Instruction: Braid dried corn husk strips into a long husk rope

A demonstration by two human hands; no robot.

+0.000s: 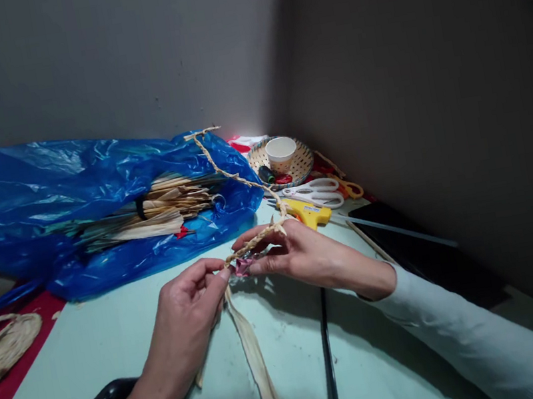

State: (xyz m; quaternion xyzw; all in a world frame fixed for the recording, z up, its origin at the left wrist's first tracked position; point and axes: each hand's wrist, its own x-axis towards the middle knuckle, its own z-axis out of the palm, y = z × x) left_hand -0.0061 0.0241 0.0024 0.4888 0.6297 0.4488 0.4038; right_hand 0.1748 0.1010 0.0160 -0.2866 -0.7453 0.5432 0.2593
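Note:
A braided cord of dry straw-coloured leaf (252, 245) runs between my hands, its finished length curving up and away over the blue bag. My left hand (186, 313) pinches the cord's near end between thumb and fingers. From that grip a flat, pale leaf strip (254, 356) hangs down to the front. Close by on the right, my right hand (300, 251) holds the braid with curled fingers. Between its thumb and the braid sits a small, crumpled pinkish-purple piece (243, 267), whose kind I cannot make out.
A blue plastic bag (105, 265) holding a bundle of dry leaf strips (175, 200) lies behind. Back right are a woven tray (304, 165) with a white cup (281, 150), white-handled scissors (320, 191) and a yellow glue gun (309, 211). A black cable (328, 358) crosses the table (375, 371). Woven straw work (2, 352) lies left.

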